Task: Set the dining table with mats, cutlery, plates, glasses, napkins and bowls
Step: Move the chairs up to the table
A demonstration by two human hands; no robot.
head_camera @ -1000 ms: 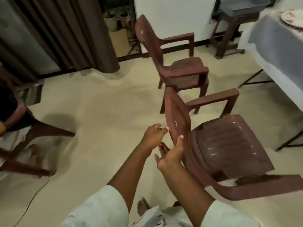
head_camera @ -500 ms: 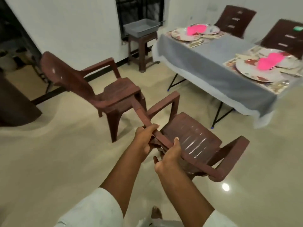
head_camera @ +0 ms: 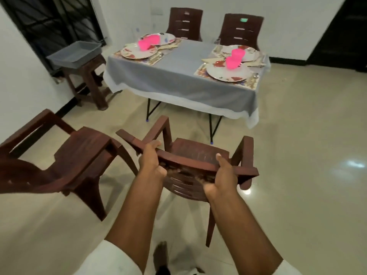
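Observation:
I hold a brown plastic chair (head_camera: 198,153) by the top of its backrest, its seat facing the dining table. My left hand (head_camera: 152,162) grips the backrest's left part and my right hand (head_camera: 223,174) grips its right part. The dining table (head_camera: 178,76) stands ahead under a grey cloth. On it lie patterned mats with floral plates (head_camera: 228,73), pink cups (head_camera: 232,62) standing on the plates, and cutlery (head_camera: 253,79) beside them. Another set of plates (head_camera: 137,51) with a pink cup (head_camera: 144,44) sits at the table's far left.
A second brown chair (head_camera: 79,155) stands close on my left. Two more chairs (head_camera: 185,22) are tucked at the table's far side. A grey tray (head_camera: 74,53) rests on a brown stool (head_camera: 89,82) by the left wall. Open tiled floor lies to the right.
My view has swung round to face the table. Both hands took hold of the chair's backrest, spread apart along it, and the chair turned with its seat toward the table.

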